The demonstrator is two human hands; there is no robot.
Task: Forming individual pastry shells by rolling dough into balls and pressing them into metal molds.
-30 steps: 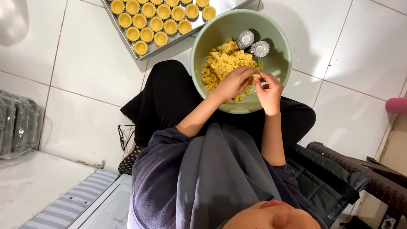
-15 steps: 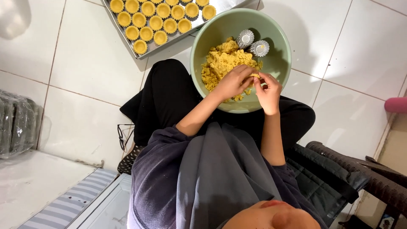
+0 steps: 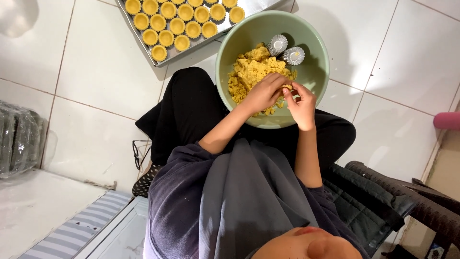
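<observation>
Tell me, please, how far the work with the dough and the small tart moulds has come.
Done: the metal tray holds rows of moulds already lined with dough. In hand: both hands, left hand and right hand, pinch dough at the pile in the green bowl. Left: much dough remains, and two fluted moulds in the bowl look empty.

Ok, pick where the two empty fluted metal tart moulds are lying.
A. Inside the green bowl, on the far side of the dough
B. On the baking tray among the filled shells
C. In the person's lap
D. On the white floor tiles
A: both fluted metal tart moulds lie inside the green bowl, just beyond the yellow dough, while the baking tray holds only filled shells.
</observation>
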